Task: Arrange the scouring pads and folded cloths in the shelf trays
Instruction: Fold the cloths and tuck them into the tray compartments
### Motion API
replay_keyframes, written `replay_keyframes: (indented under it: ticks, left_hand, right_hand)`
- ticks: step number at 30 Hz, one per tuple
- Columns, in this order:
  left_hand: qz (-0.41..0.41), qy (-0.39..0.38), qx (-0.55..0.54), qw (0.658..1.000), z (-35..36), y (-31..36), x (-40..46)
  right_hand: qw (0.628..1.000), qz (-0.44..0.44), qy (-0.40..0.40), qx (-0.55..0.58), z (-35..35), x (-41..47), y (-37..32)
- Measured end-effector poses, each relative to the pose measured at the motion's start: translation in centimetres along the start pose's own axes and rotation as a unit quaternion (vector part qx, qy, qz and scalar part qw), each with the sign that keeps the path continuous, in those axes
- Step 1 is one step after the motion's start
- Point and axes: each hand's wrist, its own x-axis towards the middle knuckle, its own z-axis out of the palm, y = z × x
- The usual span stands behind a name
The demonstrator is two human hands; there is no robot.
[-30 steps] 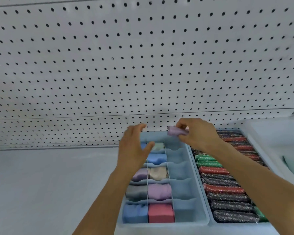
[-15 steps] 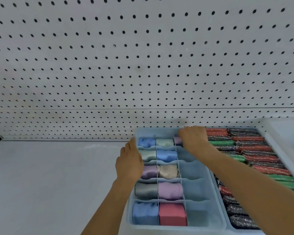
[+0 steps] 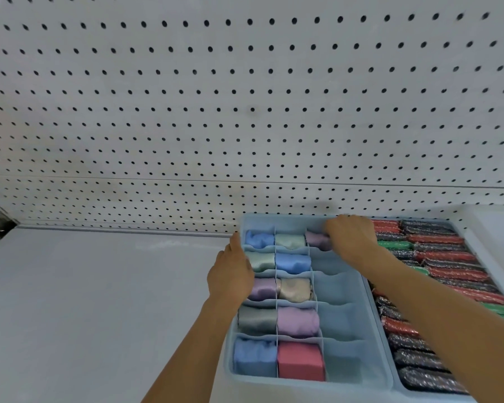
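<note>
A light-blue divided tray (image 3: 358,385) stands on the white shelf, its left and middle columns filled with folded cloths in blue, green, lilac, beige, grey and red. My right hand (image 3: 351,238) holds a lilac folded cloth (image 3: 314,239) down in the far cell of the right column. My left hand (image 3: 232,274) rests on the tray's left rim with its fingers straight. A second tray (image 3: 374,315) to the right holds several glittery scouring pads (image 3: 445,254) in red, green and dark silver.
A white pegboard (image 3: 245,112) rises right behind the trays. Bare white shelf (image 3: 85,315) spreads to the left. Part of a white bin (image 3: 495,228) shows at the far right. The other right-column cells (image 3: 338,321) hold nothing.
My right hand has carried the lilac cloth from above the tray down into the far right cell. My left hand has dropped from mid-air onto the tray's left rim.
</note>
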Motion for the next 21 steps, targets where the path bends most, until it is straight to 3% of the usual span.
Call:
replay_keyframes:
  ticks: [5,9,12,15,17,21]
  left_hand:
    - [-0.006,-0.013,-0.007,1.0,-0.3,0.0,0.0]
    - [0.002,-0.038,-0.044,0.998,-0.3,-0.3,0.0]
    - [0.02,0.006,0.007,1.0,-0.1,-0.2,-0.6]
    - [0.104,0.113,0.008,0.988,0.8,2.0,-2.3]
    - [0.193,0.136,-0.047,0.971,1.9,5.4,-3.7]
    - [0.345,0.05,-0.12,0.929,4.8,14.8,-7.6]
  right_hand:
    - [0.999,-0.028,0.0,-0.018,0.0,0.1,-0.1]
    - [0.992,-0.026,0.008,0.122,-0.3,-1.5,1.3]
    - [0.956,-0.083,0.101,0.261,0.0,-4.3,2.8]
    - [0.913,-0.119,0.255,0.296,0.7,-7.9,4.9]
    - [0.894,-0.093,0.304,0.316,1.4,-10.2,7.3]
    - [0.874,0.052,0.345,0.338,2.5,-14.6,14.8]
